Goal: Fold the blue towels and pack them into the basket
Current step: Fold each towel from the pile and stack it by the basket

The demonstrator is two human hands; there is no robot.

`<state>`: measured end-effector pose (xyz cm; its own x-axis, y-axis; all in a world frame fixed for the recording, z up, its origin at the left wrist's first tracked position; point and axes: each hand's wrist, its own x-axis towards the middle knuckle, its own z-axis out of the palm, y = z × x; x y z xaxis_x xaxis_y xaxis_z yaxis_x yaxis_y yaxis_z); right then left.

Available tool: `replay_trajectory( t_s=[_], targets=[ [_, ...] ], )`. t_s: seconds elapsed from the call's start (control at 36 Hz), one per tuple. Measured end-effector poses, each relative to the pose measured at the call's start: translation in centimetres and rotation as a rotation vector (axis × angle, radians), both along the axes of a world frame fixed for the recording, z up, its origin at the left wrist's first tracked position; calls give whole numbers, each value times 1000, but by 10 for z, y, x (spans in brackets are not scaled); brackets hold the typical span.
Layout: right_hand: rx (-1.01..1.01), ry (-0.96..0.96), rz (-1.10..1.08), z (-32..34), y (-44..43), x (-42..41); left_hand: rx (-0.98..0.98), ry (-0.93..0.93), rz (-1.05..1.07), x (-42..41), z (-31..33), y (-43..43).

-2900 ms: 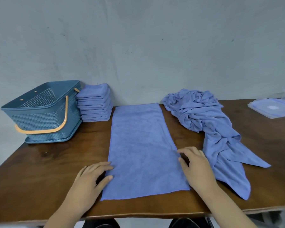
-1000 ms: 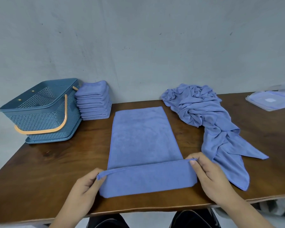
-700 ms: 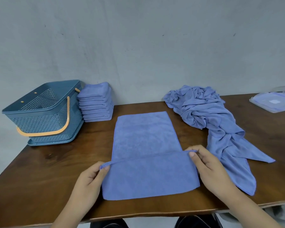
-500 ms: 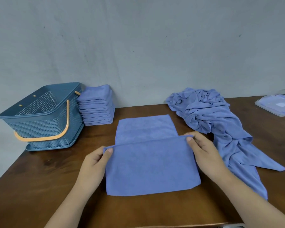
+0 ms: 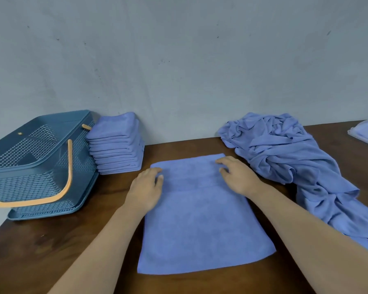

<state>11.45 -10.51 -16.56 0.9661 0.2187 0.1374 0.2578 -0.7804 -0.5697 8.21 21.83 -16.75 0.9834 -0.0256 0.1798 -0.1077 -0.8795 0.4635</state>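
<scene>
Beside basket (image 5: 30, 185), folded towel stack (image 5: 117, 149)

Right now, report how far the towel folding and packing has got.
Done: a stack of folded towels stands beside the basket, none visible inside. In hand: the left hand and right hand rest on a towel folded over once. Left: the crumpled pile, then packing everything.
</scene>
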Motion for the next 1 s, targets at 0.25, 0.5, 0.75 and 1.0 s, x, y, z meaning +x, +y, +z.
replay_trajectory(
  t_s=[0.25,0.5,0.75,1.0],
  targets=[
    [-257,35,-63,-22,-5,44,182,135,37,36,-19,9],
    [-367,80,-65,-31,-6,52,217,161,79,45,-25,11],
    [30,-243,-39,-18,-8,27,-1,-24,96,33,-18,9],
    [-48,-237,149,-20,-16,-39,-144,-203,-82,-28,-13,8]
  ],
)
